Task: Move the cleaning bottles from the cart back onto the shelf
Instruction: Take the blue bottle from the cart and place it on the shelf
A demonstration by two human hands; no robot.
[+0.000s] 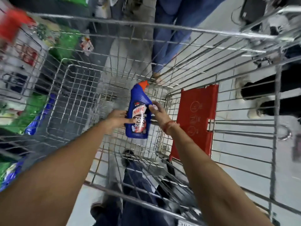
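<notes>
A blue cleaning bottle (138,111) with an orange-red cap and a red-and-white label lies inside the wire cart (162,25), its cap pointing away from me. My left hand (118,119) touches its left side with the fingers laid over the label. My right hand (157,111) pinches the bottle's right edge near the shoulder. Both arms reach down into the basket. No other bottle shows in the cart.
The shelf (32,66) with green, blue and red packages runs along the left, blurred. A red folded child-seat flap (195,121) hangs at the cart's right side. A person's legs in jeans (171,38) stand beyond the cart, and more feet (254,98) to the right.
</notes>
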